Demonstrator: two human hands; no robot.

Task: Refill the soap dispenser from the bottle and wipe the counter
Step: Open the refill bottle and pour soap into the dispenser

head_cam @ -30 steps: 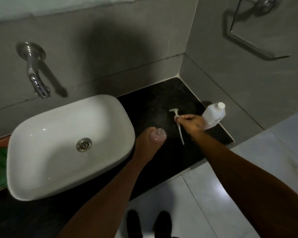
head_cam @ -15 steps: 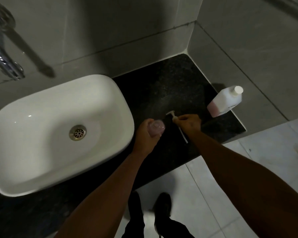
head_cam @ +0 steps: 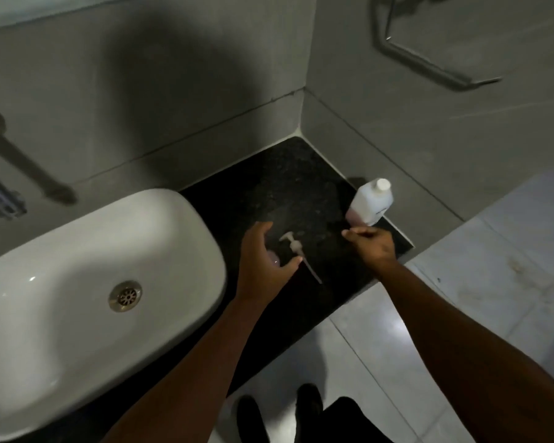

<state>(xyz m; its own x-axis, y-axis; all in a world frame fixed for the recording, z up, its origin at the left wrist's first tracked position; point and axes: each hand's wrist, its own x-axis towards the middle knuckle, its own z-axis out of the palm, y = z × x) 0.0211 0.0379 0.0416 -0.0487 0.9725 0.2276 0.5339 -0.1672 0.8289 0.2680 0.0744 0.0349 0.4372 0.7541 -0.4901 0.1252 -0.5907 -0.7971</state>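
The small clear soap dispenser (head_cam: 273, 257) stands on the black counter (head_cam: 288, 187) beside the basin, with no pump in it. My left hand (head_cam: 263, 260) curves around it with fingers and thumb spread apart, mostly hiding it. The white pump (head_cam: 296, 246) lies flat on the counter just right of that hand, its tube pointing towards the front edge. The white refill bottle (head_cam: 370, 203), capped and with pink liquid low inside, stands at the counter's right end. My right hand (head_cam: 370, 243) hovers just in front of the bottle, holding nothing.
A white basin (head_cam: 179, 225) with a metal drain fills the left. A tap (head_cam: 0, 199) sticks out of the grey wall at far left. A metal towel ring (head_cam: 429, 59) hangs on the right wall. Pale floor tiles and my feet lie below the counter edge.
My right hand let go of the pump, which now lies on the counter, and moved right to the refill bottle. My left hand loosened its grip on the dispenser and spread open.
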